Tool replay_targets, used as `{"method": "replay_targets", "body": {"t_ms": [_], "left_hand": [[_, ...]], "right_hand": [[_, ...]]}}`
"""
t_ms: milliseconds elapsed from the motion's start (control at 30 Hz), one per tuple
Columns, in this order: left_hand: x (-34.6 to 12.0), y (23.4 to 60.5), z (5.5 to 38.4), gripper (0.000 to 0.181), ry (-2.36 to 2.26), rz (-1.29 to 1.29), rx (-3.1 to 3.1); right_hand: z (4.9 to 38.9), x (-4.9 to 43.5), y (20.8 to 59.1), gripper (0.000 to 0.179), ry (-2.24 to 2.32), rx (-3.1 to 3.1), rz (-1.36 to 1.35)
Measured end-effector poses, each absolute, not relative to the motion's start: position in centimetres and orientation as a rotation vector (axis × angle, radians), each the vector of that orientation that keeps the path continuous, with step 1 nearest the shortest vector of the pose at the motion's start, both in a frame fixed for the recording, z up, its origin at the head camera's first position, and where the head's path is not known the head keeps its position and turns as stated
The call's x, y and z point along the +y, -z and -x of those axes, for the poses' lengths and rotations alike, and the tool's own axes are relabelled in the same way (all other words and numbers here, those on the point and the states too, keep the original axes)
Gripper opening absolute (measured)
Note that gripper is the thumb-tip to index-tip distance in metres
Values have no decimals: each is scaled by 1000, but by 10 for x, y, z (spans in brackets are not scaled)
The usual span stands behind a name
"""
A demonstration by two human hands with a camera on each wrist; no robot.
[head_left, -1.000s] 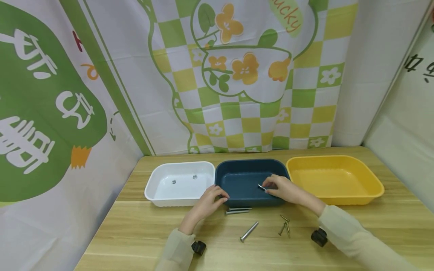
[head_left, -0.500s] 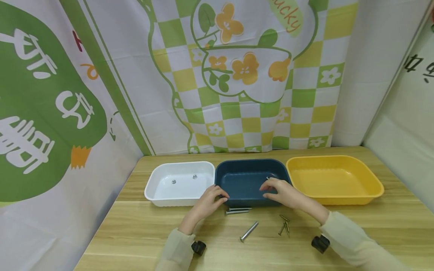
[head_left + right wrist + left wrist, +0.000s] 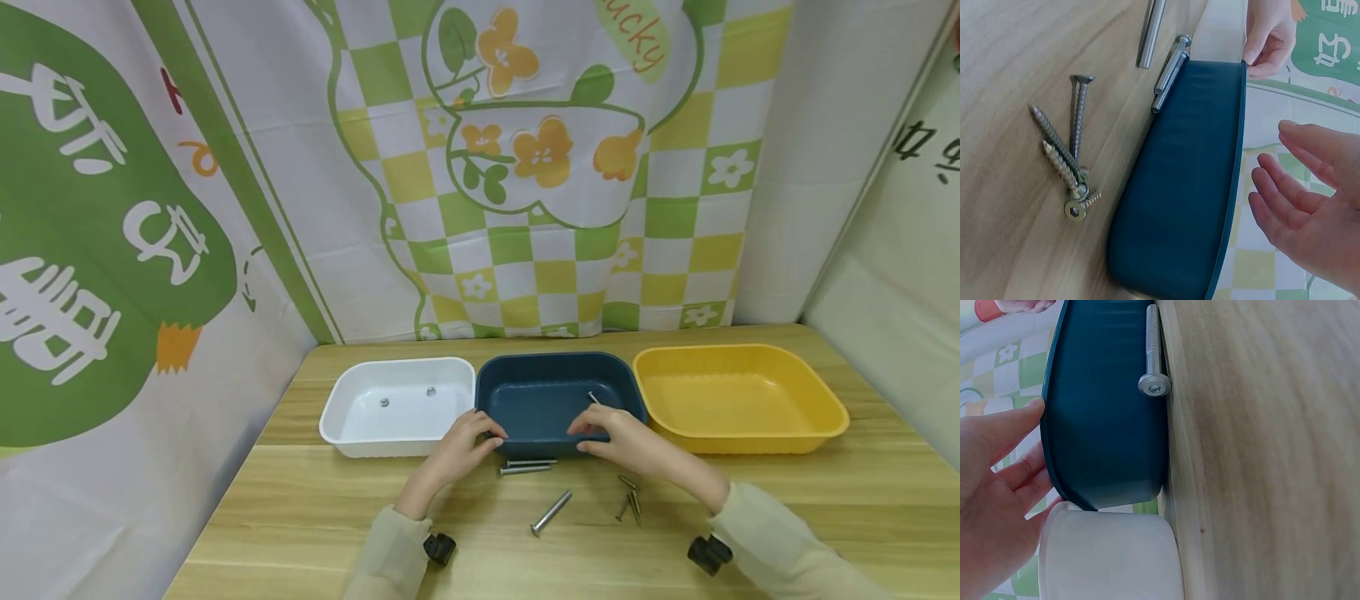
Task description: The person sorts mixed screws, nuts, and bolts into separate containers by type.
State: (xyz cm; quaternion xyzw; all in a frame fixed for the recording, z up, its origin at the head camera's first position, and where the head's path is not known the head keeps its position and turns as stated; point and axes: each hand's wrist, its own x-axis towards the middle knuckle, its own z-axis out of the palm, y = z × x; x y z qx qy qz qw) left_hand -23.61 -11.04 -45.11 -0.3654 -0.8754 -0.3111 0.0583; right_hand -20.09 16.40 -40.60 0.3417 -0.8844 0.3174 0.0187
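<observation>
At the near left corner of the dark blue tray [image 3: 555, 357], my left hand [image 3: 461, 446] pinches the rim between thumb and fingers, as the left wrist view shows. My right hand [image 3: 622, 437] hovers by the tray's near right rim, fingers loosely bent, thumb apart, holding nothing. Inside that tray a small bolt [image 3: 592, 397] lies just beyond the right fingers, its lower end hidden by them. Two long silver bolts [image 3: 525, 470] lie along the tray's front wall. A thicker bolt [image 3: 551, 513] is nearer me. Several brass-coloured screws [image 3: 1072, 162] form a small pile below the right hand.
Left of the blue tray stands a white tray [image 3: 397, 450] with two small metal nuts [image 3: 431, 391] in it. A yellow tray [image 3: 738, 446] stands to the right. Patterned cloth [image 3: 525, 275] hangs behind the wooden table [image 3: 300, 533].
My right hand has let go of the bolt, which now lies in the blue tray, and has drawn back towards the near rim. The left hand has stayed in place.
</observation>
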Motion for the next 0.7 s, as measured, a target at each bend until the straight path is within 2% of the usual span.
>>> {"method": "replay_targets", "body": {"t_ms": [700], "left_hand": [[-109,451,236,11,942,1104,-2643]], "right_hand": [[188,152,420,18,-1117,-2776,-1166]]}}
